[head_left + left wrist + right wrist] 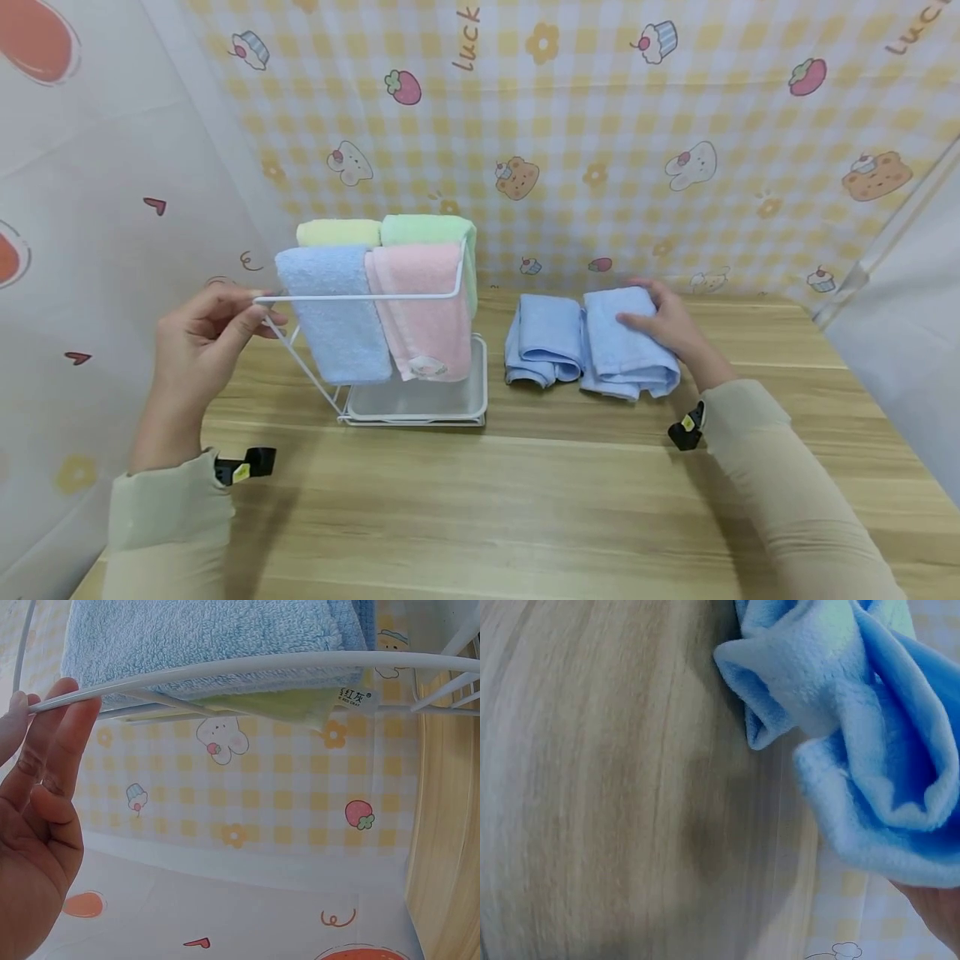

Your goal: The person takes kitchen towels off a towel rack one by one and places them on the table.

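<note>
My left hand (191, 358) pinches the upper left corner of a white wire rack (360, 297) between thumb and fingers; the left wrist view shows the fingertips on its rail (225, 669). Over the rack hang a blue towel (333, 321), a pink towel (423, 312), a yellow towel (337, 232) and a green towel (431, 227). To the right, my right hand (675, 323) grips a folded blue towel (626, 342) by its right side, thumb on top. Its other fingers are partly hidden. Beside it lies another folded blue towel (550, 329).
A shallow grey-white tray (420, 404) sits at the rack's base. Everything stands on a wood-grain table (510, 517). A yellow checked cloth (562, 117) with cartoon prints rises behind, and a white printed cloth (90, 250) closes off the left side.
</note>
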A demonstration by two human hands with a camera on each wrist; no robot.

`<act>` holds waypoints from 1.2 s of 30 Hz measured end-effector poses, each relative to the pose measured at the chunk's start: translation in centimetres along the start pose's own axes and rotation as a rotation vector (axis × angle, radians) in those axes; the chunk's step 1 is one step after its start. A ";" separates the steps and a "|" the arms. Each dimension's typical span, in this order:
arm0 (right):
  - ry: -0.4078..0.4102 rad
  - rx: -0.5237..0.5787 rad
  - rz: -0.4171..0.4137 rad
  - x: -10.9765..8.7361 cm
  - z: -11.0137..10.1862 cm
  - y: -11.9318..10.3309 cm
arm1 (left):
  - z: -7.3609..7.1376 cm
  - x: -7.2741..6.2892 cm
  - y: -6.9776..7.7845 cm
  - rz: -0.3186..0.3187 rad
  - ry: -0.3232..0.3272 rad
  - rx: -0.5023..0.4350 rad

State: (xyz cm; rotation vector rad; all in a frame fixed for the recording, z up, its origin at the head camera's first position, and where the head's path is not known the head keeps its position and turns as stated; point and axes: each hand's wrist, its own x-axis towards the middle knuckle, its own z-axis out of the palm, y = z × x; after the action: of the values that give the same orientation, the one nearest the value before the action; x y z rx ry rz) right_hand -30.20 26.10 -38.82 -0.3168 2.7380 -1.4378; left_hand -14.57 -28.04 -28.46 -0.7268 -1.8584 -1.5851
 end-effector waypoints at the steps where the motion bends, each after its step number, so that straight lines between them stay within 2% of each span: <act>1: 0.005 -0.001 0.003 0.0 0.0 0.0 | 0.0 0.0 0.0 -0.002 0.001 0.000; 8: 0.049 -0.060 0.024 0.1 0.2 0.6 | -0.1 0.0 0.0 -0.006 0.002 -0.013; 14: 0.036 -0.140 0.034 0.5 0.4 0.8 | -0.1 0.3 0.2 -0.005 -0.007 0.003; 21: 0.004 -0.129 -0.006 0.5 0.8 1.0 | -0.3 0.2 0.3 -0.001 -0.023 0.036; 26: 0.021 -0.145 -0.041 0.5 0.8 1.3 | -0.4 0.1 0.1 0.006 -0.024 0.043; 36: 0.020 -0.124 -0.019 -0.3 0.3 1.2 | -0.3 0.0 0.0 0.007 -0.015 0.038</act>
State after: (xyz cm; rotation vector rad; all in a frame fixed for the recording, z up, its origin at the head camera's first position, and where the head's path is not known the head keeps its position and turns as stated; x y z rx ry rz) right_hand -30.05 26.55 -40.00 -0.3344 2.8545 -1.2847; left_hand -14.58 -28.34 -28.44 -0.7297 -1.8895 -1.5393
